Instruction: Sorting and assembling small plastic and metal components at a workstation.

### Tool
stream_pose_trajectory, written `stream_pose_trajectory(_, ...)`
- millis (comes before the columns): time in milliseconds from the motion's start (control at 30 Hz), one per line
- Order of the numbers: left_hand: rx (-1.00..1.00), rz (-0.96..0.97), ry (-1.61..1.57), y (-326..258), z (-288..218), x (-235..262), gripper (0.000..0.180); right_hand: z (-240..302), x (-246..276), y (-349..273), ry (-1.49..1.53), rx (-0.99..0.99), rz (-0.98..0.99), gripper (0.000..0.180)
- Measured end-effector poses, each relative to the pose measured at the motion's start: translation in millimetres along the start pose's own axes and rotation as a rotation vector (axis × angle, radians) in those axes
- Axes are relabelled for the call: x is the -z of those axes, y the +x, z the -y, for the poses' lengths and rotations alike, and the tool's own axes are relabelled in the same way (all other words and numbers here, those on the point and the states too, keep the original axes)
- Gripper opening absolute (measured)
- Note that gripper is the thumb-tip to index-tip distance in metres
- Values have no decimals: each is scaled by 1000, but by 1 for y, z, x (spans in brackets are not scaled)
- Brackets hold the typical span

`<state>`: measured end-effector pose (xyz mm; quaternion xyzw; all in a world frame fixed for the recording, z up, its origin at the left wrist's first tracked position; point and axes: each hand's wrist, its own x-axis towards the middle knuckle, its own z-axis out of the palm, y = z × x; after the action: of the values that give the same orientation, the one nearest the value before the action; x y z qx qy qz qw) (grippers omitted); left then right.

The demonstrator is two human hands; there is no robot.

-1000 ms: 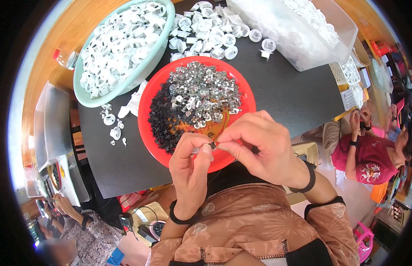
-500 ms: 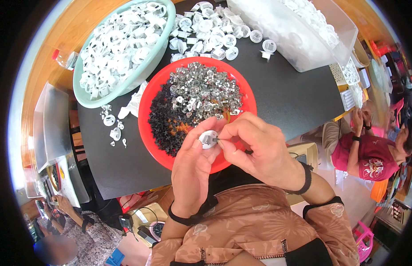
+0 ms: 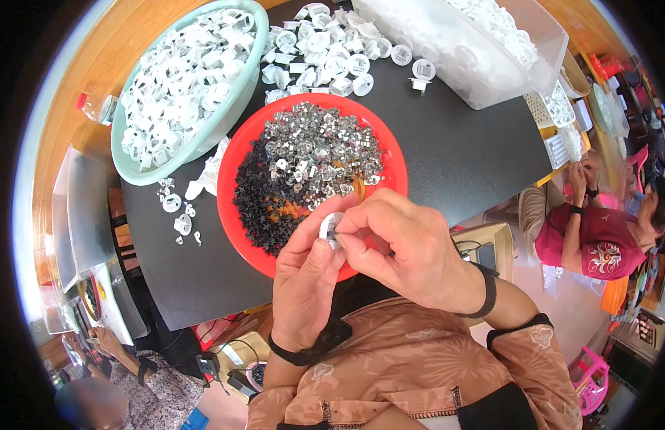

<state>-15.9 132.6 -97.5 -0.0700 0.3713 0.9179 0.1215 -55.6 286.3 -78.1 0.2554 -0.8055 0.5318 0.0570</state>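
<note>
Just below the middle of the frame, both hands met over the near rim of the red bowl [image 3: 239, 154]. The left hand [image 3: 307, 283] pinched a small white round cap [image 3: 329, 226] between thumb and fingertips, its open face turned up and toward the right hand. The right hand [image 3: 411, 251] sat touching it from the right, thumb and forefinger pressed together at the cap's rim; whether they nipped a small metal piece there was too fine to tell. So the cap lay directly between the two hands, held by the left, with the right fingertips meeting it from the right side. The cap was round, with no clear long axis. Just above the hands, the bowl held a heap of shiny metal clips [image 3: 318, 154] on its upper right side and small black pieces [image 3: 257, 204] on its lower left. Further up left stood a pale green basin [image 3: 121, 154] full of white caps, with more caps [image 3: 325, 57] loose on the black tabletop [image 3: 447, 143] and a clear bin [image 3: 533, 68] at upper right. Other people sat at the right edge and the lower left.
</note>
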Motion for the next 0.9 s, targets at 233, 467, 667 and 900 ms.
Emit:
stream_pose_trajectory(233,-27,-73,55,-1,2,4,42,7,2,3,69,24,29,15)
stream_pose_trajectory(467,-37,-105,222,-7,4,2,43,14,7,5,62,-9,88,14)
stream_pose_trajectory(667,-11,-47,216,-10,-2,1,42,19,13,7,62,-65,152,15)
stream_pose_trajectory(900,-235,40,121,-9,-6,-9,60,39,29,66,-38,-83,327,9)
